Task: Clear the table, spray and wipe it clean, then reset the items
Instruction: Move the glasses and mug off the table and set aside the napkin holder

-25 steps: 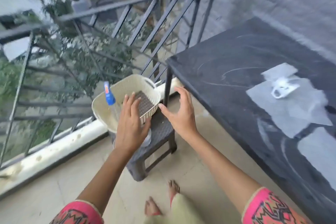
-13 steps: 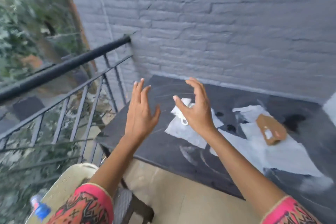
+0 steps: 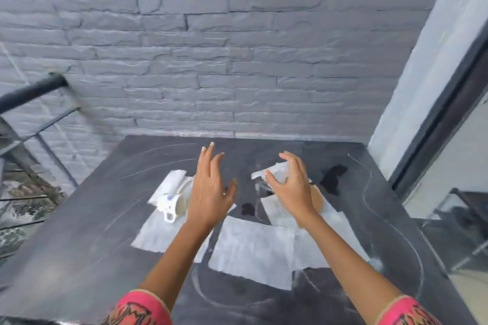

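Observation:
A dark table (image 3: 87,219) stands against a grey brick wall. Several white paper sheets (image 3: 250,253) lie spread across its middle. On the left sheets, a white mug (image 3: 171,204) lies tipped on its side. A brown flat object (image 3: 317,199) shows partly from under my right hand. My left hand (image 3: 210,190) hovers above the sheets just right of the mug, fingers straight and holding nothing. My right hand (image 3: 291,188) hovers over the brown object and a crumpled sheet, fingers spread and loosely bent, empty.
Dark wet patches (image 3: 332,178) mark the table right of my right hand, and a smaller patch (image 3: 248,208) lies between my hands. A black metal railing (image 3: 31,92) runs along the left. A glass door frame (image 3: 435,124) borders the right side.
My view swung from the basket and spray bottle on the stool at the left to face the table. Both hands came up over the papers, still empty.

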The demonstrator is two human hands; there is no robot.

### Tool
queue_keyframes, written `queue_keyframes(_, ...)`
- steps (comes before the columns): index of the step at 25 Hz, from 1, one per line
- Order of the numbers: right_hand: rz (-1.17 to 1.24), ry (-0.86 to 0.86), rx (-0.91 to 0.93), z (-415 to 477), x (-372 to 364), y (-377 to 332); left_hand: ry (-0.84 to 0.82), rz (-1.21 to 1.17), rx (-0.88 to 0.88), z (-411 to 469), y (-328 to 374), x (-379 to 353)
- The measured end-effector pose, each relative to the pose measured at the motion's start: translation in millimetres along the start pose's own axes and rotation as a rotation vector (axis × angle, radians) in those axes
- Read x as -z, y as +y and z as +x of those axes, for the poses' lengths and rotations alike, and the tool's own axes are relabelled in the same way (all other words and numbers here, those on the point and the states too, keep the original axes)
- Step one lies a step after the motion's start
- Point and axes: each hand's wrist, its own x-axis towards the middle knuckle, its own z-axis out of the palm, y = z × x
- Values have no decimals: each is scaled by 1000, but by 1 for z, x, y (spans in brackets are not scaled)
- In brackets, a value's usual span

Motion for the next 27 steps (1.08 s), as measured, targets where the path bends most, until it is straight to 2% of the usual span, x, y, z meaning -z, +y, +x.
queue_keyframes(4, -174, -47, -371, 16, 23, 95, -115, -35, 39, 5, 21, -71)
queue_keyframes(10, -389, -171, -663, 5, 22, 169, -278, -32, 111, -11, 36, -141)
queue_keyframes(13, -447, -203, -725, 1, 13, 183, -322, -13, 100, -15, 41, -167)
queue_keyframes(16, -408, -165, -766, 2, 7, 186, -363, -17, 69, -17, 39, -182)
queue_keyframes(22, -175, -59, -720, -2, -7, 177, -369, -16, 86, -19, 29, -193)
queue_keyframes(27, -126, -22, -669, 3, -15, 159, -411, -35, 188, -22, 16, -184)
